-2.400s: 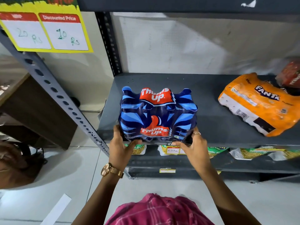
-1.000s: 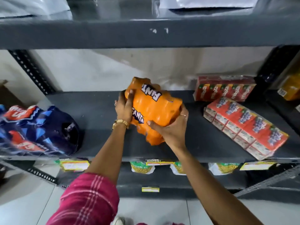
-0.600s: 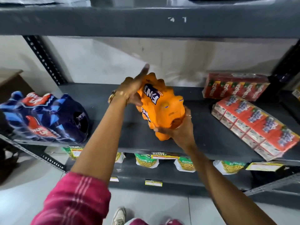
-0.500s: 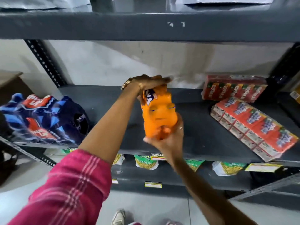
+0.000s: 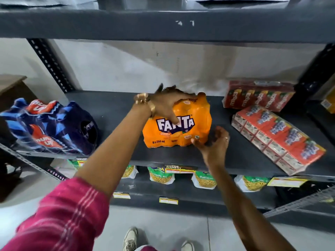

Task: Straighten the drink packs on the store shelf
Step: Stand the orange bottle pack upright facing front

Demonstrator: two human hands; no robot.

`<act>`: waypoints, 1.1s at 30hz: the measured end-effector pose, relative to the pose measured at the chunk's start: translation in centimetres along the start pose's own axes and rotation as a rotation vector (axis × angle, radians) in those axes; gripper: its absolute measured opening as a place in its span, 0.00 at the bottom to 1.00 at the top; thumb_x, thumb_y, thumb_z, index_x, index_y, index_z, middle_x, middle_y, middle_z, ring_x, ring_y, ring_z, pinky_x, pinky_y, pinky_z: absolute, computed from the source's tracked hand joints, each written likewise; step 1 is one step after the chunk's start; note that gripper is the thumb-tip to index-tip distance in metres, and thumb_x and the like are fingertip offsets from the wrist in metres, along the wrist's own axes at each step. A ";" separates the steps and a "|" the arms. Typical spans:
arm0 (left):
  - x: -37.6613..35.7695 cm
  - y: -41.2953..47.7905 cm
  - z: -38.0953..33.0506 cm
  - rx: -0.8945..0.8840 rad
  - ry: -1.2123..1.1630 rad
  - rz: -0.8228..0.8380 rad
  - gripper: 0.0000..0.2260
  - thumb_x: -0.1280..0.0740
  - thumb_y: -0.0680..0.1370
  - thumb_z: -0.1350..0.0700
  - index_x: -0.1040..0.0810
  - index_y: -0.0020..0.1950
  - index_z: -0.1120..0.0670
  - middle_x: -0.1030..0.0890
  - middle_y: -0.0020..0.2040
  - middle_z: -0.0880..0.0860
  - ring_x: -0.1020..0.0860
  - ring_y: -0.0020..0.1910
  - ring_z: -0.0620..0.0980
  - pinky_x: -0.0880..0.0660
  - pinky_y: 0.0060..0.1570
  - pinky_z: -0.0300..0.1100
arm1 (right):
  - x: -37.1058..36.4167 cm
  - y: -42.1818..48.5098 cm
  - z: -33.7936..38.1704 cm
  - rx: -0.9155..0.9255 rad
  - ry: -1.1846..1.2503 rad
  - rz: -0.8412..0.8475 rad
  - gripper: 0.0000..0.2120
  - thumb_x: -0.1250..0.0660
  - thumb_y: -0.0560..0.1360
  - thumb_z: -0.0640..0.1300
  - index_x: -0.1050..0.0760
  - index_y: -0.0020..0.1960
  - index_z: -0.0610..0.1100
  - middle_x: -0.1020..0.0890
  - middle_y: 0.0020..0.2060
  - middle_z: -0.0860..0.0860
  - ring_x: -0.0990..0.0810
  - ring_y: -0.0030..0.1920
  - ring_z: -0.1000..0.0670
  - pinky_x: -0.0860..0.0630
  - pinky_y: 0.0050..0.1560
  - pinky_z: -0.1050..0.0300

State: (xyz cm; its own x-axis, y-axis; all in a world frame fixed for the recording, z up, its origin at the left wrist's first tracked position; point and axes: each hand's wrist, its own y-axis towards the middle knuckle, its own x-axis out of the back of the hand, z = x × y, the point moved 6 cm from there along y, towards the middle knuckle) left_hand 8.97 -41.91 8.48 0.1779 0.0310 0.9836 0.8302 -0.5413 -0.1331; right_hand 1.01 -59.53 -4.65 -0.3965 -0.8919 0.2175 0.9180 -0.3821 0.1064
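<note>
An orange Fanta pack [image 5: 192, 127] stands upright in the middle of the dark grey shelf [image 5: 181, 158], its label facing me. My left hand [image 5: 168, 105] grips its top left corner, thumb across the label. My right hand [image 5: 215, 142] is at the pack's lower right corner, fingers apart, fingertips touching the wrap. A blue Thums Up pack [image 5: 52, 127] stands at the shelf's left end. A red Maaza carton pack [image 5: 277, 136] lies askew at the right, a second red Maaza pack [image 5: 257, 96] behind it.
The upper shelf's edge [image 5: 163, 24] runs overhead. A slotted upright [image 5: 50, 64] stands at the back left. Snack bags [image 5: 161, 176] hang along the lower shelf under price tags [image 5: 179, 169]. Bare shelf lies between the Thums Up and Fanta packs.
The Fanta pack was lifted, turned in both hands and set upright with its label forward. My right hand has loosened from its underside to its lower right corner.
</note>
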 end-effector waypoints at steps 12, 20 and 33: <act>-14.0 -10.3 4.1 0.540 -0.860 -0.462 0.46 0.17 0.56 0.49 0.38 0.66 0.55 0.23 0.57 0.50 0.23 0.55 0.51 0.25 0.53 0.45 | -0.8 -0.1 -1.2 -0.040 -0.288 0.502 0.52 0.16 0.55 0.53 0.40 0.71 0.46 0.27 0.67 0.45 0.28 0.66 0.45 0.28 0.62 0.51; -17.5 -13.3 5.3 0.554 -0.912 -0.544 0.33 0.20 0.63 0.55 0.41 0.51 0.39 0.21 0.43 0.41 0.21 0.42 0.39 0.27 0.35 0.32 | -0.2 -6.0 -0.9 0.074 -0.391 0.268 0.40 0.18 0.60 0.48 0.32 0.66 0.41 0.18 0.57 0.43 0.20 0.57 0.39 0.25 0.51 0.53; -17.2 -13.6 4.2 0.520 -0.948 -0.644 0.30 0.23 0.68 0.57 0.38 0.61 0.55 0.21 0.57 0.58 0.20 0.55 0.58 0.21 0.52 0.57 | -0.6 -6.8 -0.7 0.113 -0.432 0.116 0.29 0.23 0.68 0.42 0.32 0.65 0.38 0.18 0.55 0.40 0.20 0.55 0.36 0.28 0.49 0.54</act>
State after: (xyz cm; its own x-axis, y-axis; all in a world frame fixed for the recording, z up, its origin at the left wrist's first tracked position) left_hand -3.14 -31.59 -7.18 -0.2065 0.8727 0.4424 0.9785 0.1841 0.0935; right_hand -4.99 -56.51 -6.15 -0.2817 -0.7358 0.6159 0.9591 -0.2353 0.1575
